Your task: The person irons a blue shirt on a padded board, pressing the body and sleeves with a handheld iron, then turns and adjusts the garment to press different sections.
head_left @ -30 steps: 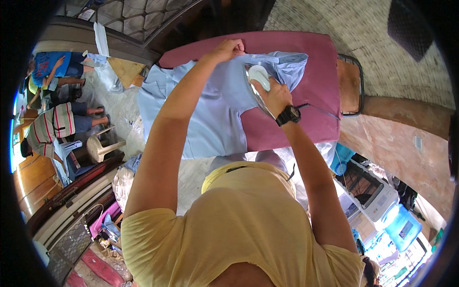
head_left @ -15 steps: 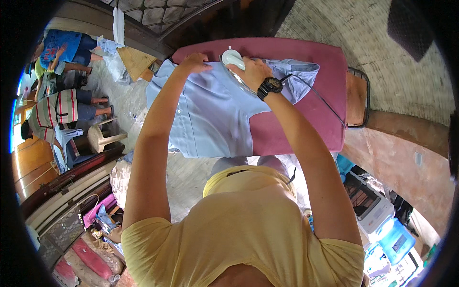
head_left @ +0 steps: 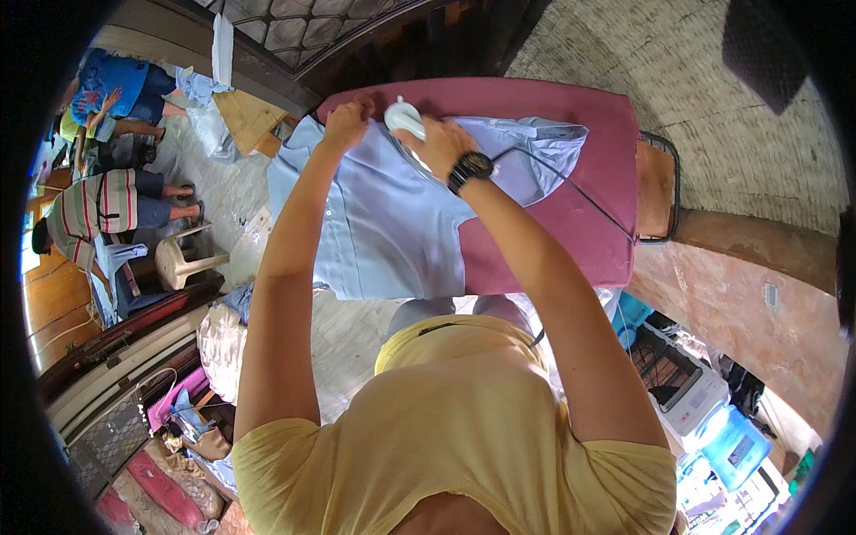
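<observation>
A roadside ironing stall is indicated by the padded maroon ironing table (head_left: 571,178), brick wall (head_left: 713,116) and plastic stool (head_left: 183,259).

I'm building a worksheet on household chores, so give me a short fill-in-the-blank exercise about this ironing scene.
1. The right hand grips a white ____ on the garment.
2. The left hand presses flat on a light ____ shirt.
3. The shirt lies on a board with a ____ cover.
4. A black ____ sits on the right wrist.

Missing words: iron; blue; maroon; watch
</observation>
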The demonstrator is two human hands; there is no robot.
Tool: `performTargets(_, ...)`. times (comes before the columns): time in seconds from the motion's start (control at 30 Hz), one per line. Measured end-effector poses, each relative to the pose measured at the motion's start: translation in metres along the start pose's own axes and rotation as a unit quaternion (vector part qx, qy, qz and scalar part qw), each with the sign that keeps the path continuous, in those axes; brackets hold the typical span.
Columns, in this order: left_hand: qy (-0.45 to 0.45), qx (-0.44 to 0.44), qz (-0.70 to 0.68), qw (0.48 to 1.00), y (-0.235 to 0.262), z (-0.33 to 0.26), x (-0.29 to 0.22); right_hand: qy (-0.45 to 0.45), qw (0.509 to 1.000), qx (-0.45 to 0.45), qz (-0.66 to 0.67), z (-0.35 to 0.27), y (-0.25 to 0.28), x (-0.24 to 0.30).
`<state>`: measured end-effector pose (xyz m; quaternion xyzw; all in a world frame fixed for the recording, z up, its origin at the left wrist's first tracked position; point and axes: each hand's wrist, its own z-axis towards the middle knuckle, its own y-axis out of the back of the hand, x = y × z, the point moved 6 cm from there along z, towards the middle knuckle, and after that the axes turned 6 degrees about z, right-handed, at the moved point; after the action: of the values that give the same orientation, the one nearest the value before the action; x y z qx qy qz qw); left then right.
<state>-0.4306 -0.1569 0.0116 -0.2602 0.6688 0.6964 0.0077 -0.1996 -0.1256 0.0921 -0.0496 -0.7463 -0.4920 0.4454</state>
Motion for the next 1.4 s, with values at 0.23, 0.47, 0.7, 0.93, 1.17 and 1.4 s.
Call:
performTargets(0.23, -0.129, -0.076, -0.126, 0.981, -0.009, 0.001, -0.023, -0.015, 0.998, 0.051, 0.040, -0.033, 0.008, -0.017)
performTargets(0.47, -0.017, 0.110, -0.011, 0.994, -0.047, 0.008, -0.073, -0.131, 0.984, -0.085, -0.082, -0.125, 0.063, -0.082)
performTargets(0.7, 0.009, 0.168, -0.018, 0.986, -0.060, 0.025, -0.061, -0.167, 0.965, -0.192, -0.059, -0.100, 0.071, -0.106)
performTargets(0.93, -0.017, 0.171, -0.041, 0.984, -0.068, 0.030, -0.052, -0.141, 0.979, -0.142, -0.050, -0.100, 0.076, -0.114)
performTargets(1.17, -0.013, 0.062, -0.036, 0.997, -0.033, 0.011, -0.027, 0.002, 1.000, -0.021, -0.011, -0.016, 0.039, -0.051)
performTargets(1.4, -0.051, -0.138, -0.117, 0.982, -0.015, 0.000, -0.010, 0.018, 1.000, 0.016, -0.009, 0.037, -0.006, -0.017)
